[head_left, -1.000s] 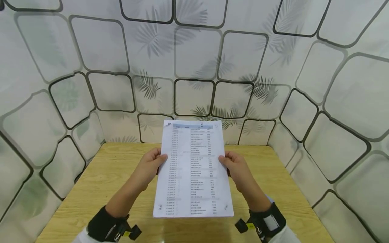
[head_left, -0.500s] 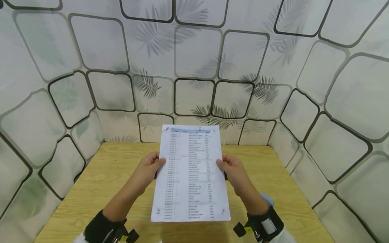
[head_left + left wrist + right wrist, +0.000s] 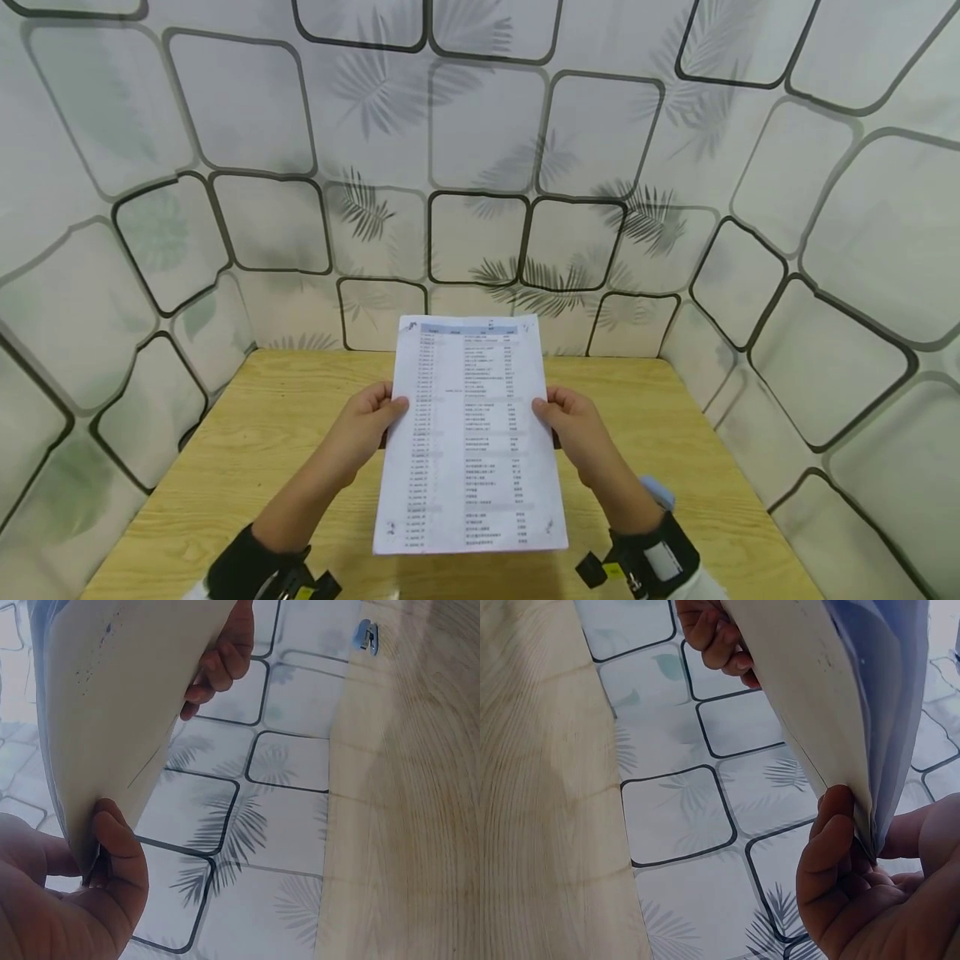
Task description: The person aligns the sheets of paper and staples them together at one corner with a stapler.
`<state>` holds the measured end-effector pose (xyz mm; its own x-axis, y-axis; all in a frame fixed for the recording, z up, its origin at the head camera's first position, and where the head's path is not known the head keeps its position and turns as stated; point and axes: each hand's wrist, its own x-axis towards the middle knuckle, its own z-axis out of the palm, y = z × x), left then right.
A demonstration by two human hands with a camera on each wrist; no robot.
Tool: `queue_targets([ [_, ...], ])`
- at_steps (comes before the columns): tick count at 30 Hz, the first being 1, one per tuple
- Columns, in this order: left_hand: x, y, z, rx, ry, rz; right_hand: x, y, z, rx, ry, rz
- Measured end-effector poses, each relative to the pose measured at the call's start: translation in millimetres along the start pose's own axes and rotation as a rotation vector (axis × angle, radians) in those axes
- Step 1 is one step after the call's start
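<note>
Up over the worktop (image 3: 277,408) hung the printed sheets (image 3: 472,450); left hand (image 3: 367,421) and right hand (image 3: 577,423) pinched a side apiece!

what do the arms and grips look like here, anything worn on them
The left grip and right grip are ungloved. The left wristband and right wristband are wide and black, each with a small black block and a yellow marking; the right one also bears a pale rectangular patch. The left sleeve and right sleeve look whitish.
</note>
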<state>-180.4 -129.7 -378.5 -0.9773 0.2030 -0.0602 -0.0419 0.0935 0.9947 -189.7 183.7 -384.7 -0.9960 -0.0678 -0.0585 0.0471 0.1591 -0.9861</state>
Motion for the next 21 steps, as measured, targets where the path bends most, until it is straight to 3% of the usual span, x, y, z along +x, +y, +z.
queue_targets([
  [21,-1.9,-14.7,2.0,-0.005,0.018,-0.043,-2.7,15,4,-0.025,-0.031,0.038],
])
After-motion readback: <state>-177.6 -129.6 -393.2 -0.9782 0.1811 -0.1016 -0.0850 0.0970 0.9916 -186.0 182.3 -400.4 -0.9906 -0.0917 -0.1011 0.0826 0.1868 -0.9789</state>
